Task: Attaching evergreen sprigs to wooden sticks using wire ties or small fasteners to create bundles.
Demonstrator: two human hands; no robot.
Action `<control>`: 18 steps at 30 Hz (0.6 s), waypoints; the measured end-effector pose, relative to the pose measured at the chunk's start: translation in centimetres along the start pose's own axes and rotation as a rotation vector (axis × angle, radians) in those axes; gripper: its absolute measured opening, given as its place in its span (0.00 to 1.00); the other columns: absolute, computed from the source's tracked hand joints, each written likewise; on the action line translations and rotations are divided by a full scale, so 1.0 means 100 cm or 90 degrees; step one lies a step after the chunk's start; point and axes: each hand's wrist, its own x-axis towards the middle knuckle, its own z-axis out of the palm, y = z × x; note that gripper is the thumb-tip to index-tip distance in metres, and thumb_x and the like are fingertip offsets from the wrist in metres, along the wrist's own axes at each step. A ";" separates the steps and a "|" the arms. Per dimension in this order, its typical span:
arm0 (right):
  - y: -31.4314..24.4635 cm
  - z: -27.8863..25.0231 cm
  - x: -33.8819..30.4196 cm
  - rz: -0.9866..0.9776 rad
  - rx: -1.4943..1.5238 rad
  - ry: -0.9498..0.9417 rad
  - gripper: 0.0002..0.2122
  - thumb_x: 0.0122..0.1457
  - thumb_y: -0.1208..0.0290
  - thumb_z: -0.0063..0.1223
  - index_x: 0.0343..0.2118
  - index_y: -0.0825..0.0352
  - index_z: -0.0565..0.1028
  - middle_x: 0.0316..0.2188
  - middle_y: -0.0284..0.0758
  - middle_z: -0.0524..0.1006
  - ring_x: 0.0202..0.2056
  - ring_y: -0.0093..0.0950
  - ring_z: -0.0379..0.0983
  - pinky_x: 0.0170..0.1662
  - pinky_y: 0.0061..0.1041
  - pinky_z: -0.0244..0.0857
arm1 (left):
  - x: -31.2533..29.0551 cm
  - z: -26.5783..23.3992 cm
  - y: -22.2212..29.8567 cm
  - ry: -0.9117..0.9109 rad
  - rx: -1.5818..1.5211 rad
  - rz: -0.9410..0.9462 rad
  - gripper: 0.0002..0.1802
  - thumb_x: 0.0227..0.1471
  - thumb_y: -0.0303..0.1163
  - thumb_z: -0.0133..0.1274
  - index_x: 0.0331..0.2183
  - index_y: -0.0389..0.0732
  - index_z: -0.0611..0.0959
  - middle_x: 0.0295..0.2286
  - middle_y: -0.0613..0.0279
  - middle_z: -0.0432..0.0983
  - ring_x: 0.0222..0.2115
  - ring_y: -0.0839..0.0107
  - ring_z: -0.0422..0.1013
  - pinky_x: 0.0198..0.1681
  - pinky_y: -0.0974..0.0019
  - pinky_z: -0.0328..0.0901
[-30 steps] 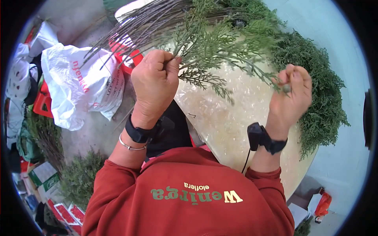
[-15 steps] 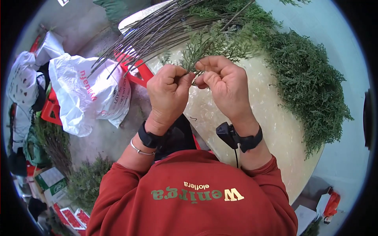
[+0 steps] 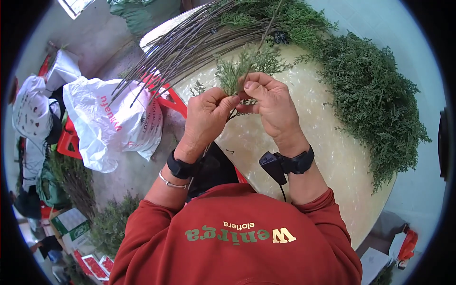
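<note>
A feathery green conifer sprig (image 3: 232, 71) stands up from between my two hands, over the near left edge of the table. My left hand (image 3: 207, 114) is closed round the base of the sprig, thumb pressed against the fingers. Close beside it, my right hand (image 3: 273, 107) pinches at the same spot with thumb and fingertips; other fingers curl below. A thin brown stem (image 3: 266, 31) rises out of the foliage toward the far side. Below the hands a short dark stem end shows. What exactly lies between the right fingertips is too small to make out.
Long bare brown stems (image 3: 175, 52) lie across the table's far left and overhang its edge. Dense green foliage (image 3: 375, 99) is heaped along the right side of the pale table (image 3: 308, 180). A white plastic sack (image 3: 109, 123) and a red stool (image 3: 173, 102) stand at left.
The sprig has become more upright and more gathered between my hands. My left hand has shifted slightly right and down, and the right fingers have moved in against it.
</note>
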 end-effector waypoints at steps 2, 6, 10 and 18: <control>0.004 -0.003 0.000 0.024 0.027 -0.001 0.07 0.54 0.71 0.49 0.32 0.69 0.74 0.23 0.29 0.74 0.23 0.17 0.69 0.26 0.17 0.66 | 0.000 0.002 0.005 0.037 0.086 0.031 0.12 0.43 0.32 0.59 0.23 0.33 0.76 0.12 0.63 0.67 0.14 0.80 0.61 0.17 0.73 0.58; 0.011 -0.007 0.002 -0.005 -0.069 -0.005 0.08 0.55 0.69 0.50 0.32 0.69 0.73 0.28 0.30 0.73 0.32 0.23 0.71 0.28 0.27 0.73 | 0.007 -0.001 0.011 0.044 0.108 0.127 0.11 0.42 0.26 0.58 0.31 0.35 0.76 0.18 0.68 0.68 0.18 0.84 0.63 0.20 0.77 0.59; 0.010 -0.007 0.006 -0.030 -0.209 -0.059 0.09 0.55 0.68 0.51 0.32 0.69 0.73 0.29 0.31 0.73 0.30 0.24 0.72 0.28 0.27 0.73 | 0.016 -0.010 0.008 -0.017 -0.046 0.129 0.13 0.37 0.21 0.60 0.29 0.34 0.77 0.22 0.68 0.69 0.21 0.82 0.66 0.22 0.76 0.61; 0.011 -0.007 0.007 0.030 -0.169 -0.073 0.12 0.55 0.64 0.49 0.31 0.70 0.73 0.26 0.34 0.74 0.26 0.24 0.73 0.26 0.24 0.72 | 0.022 -0.006 -0.001 0.040 -0.177 0.063 0.05 0.36 0.21 0.58 0.22 0.34 0.77 0.18 0.68 0.68 0.20 0.80 0.66 0.22 0.75 0.61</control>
